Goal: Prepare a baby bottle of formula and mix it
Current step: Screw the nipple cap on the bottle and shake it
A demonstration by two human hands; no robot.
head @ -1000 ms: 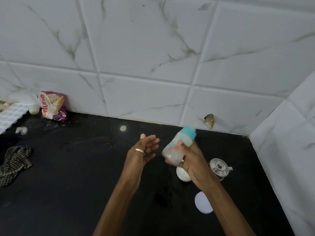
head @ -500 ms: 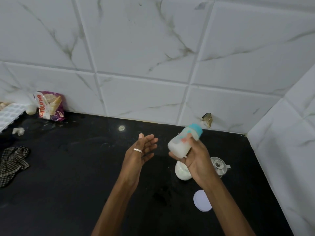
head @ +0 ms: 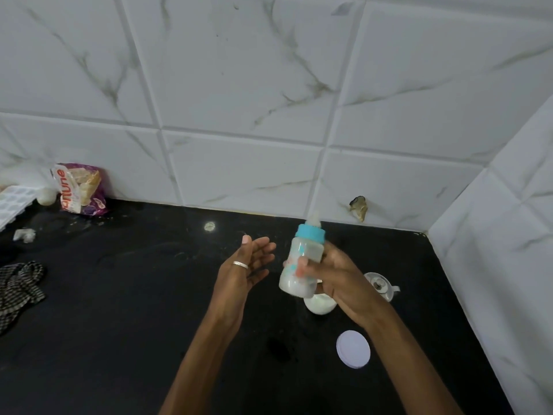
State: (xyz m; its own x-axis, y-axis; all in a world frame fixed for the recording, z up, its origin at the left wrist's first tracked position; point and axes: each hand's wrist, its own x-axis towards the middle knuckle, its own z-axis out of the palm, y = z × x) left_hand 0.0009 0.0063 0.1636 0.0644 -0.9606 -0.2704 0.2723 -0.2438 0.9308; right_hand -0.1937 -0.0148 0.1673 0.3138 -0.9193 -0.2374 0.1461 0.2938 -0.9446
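Head view, single frame.

Right hand [head: 336, 280]: raised above the black counter [head: 119, 310], forearm entering from the lower right. Fingers and thumb are curled round the lower body of the baby bottle [head: 308, 250], with fingertips showing across its printed front. Firm wrap grip; back of hand faces the camera.

Bottle: held clear of the counter, nearly upright, top leaning slightly right and towards the tiled wall [head: 239, 85]. Teal collar [head: 310, 234] and pale nipple [head: 314, 219] are uppermost. Milky white liquid fills the lower part; the upper part looks clouded. The outline is a little blurred.

Left hand [head: 244, 269]: holds nothing. Fingers are straight and close together, pointing up and to the right, palm turned towards the bottle. It sits just beside the bottle with a visible gap between them, no contact. A silver ring [head: 241, 265] is on one finger. The forearm enters from the bottom centre.

Counter: a white container [head: 320, 307] sits partly hidden behind the right hand, and a small steel pot [head: 380, 286] stands just right of it. A round white lid [head: 353, 349] lies flat nearer the camera. Far left: a purple packet [head: 80, 190] against the wall, a checked cloth [head: 18, 286], and a white tray [head: 12, 202] at the frame edge.
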